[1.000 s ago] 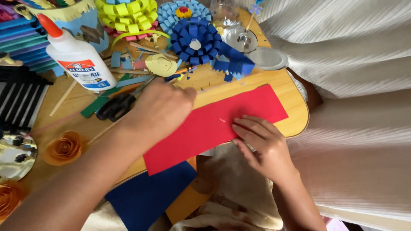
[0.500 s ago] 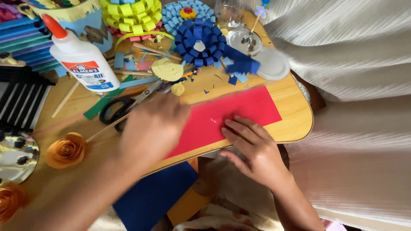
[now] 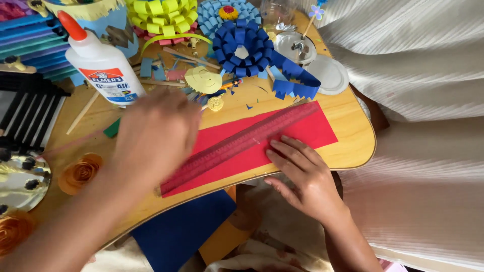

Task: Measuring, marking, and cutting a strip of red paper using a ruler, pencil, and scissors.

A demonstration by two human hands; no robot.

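Our right hand (image 3: 305, 179) lies flat, fingers spread, pressing the red paper sheet (image 3: 302, 132) onto the wooden table (image 3: 353, 151). A clear ruler (image 3: 242, 143) lies diagonally across the sheet, just beyond our right fingertips and touching them at its near edge. Our left hand (image 3: 154, 138) is blurred over the ruler's lower-left end; we cannot tell whether it grips or merely presses there.

Progress, as we judge it: ruler laid on the sheet, sheet pinned down. No drawn line or cut shows on the red yet, and neither hand visibly holds a pencil or scissors, so marking and cutting look undone.

Past the left hand stands a white glue bottle (image 3: 103, 65); beyond the right sits a dark blue paper rosette (image 3: 242, 48). An orange paper rose (image 3: 80, 171) lies left of the left wrist.
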